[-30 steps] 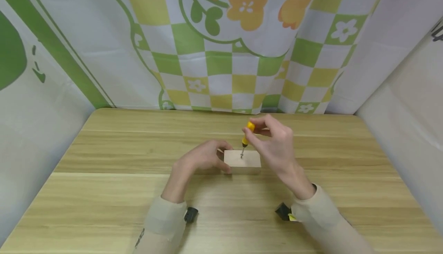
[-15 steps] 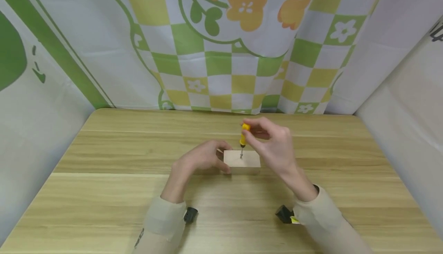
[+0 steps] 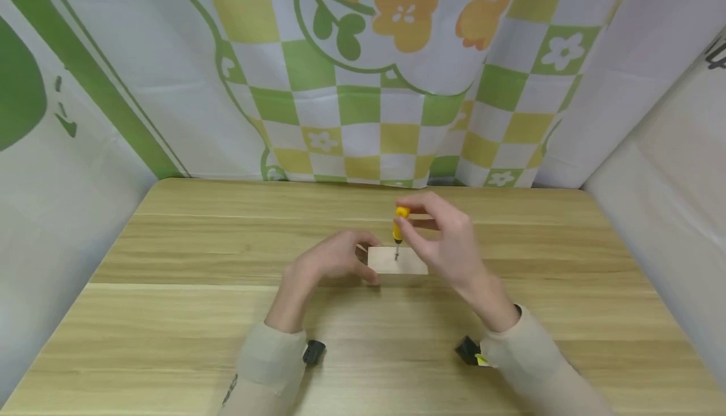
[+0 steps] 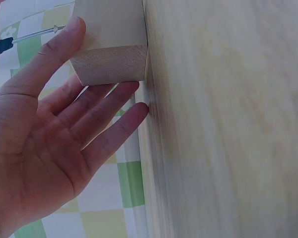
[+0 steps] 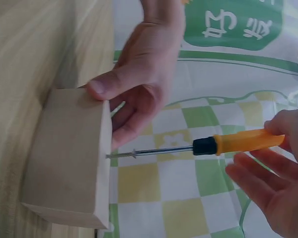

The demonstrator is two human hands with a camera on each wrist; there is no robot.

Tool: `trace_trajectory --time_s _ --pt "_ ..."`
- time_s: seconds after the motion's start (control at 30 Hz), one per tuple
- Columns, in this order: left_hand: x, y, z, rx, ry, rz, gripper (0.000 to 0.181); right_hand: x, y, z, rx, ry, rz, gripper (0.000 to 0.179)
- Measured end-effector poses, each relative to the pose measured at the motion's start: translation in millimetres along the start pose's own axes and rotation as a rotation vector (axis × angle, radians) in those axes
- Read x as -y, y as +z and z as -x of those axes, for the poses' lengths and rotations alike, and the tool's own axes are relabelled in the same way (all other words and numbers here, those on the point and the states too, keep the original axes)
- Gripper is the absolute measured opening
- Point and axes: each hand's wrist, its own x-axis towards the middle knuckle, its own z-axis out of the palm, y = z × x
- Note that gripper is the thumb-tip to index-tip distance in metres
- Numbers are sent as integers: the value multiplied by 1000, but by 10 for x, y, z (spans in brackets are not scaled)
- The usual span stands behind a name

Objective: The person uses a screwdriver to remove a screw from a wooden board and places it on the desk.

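Observation:
A pale wooden block (image 3: pixel 409 265) lies on the table, with a screw (image 5: pixel 121 155) standing in its upper face. My left hand (image 3: pixel 334 255) grips the block's left end, thumb on the near side and fingers on the far side, as the left wrist view also shows. Between thumb and fingertips my right hand (image 3: pixel 448 239) pinches the yellow handle of a screwdriver (image 5: pixel 243 142). The tool stands nearly upright over the block, its metal shaft meeting the screw head. Part of the screw's thread shows above the wood in the right wrist view.
The wood-grain table (image 3: pixel 187 328) extends around the block on all sides. A checked, flowered curtain (image 3: pixel 363 107) hangs along its back edge, with pale cloth at both sides. Small black devices sit at the left wrist (image 3: pixel 314 352) and the right wrist (image 3: pixel 468 350).
The screwdriver has swung from a rightward tilt to nearly upright, its handle top shifting left and slightly down. The right fingers have turned with it. The left hand and block hold their place.

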Motion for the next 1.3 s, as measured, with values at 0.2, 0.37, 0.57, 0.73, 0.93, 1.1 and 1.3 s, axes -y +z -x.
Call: trace_trajectory --time_s 0.2,0.37,0.57,0.73,0.93,1.1,1.3 --pt "3 6 -6 -8 -5 -19 52 -32 63 14 -77 -53 138 32" --pt "9 2 -5 -13 2 -31 53 -7 94 8 -95 -30 151 31" --pt "15 1 -3 -23 2 -44 54 34 109 -9 -104 -53 123 28" --pt "14 3 5 -15 3 -26 53 11 85 -18 -95 -54 53 28" --pt "15 8 2 -13 1 -15 52 -20 59 -17 -48 12 -27 26" --pt "5 10 4 -8 -10 -8 53 -18 37 -26 30 21 -60 23" --pt "-6 4 13 -6 -16 -10 51 -61 -49 -79 204 19 -150 21"
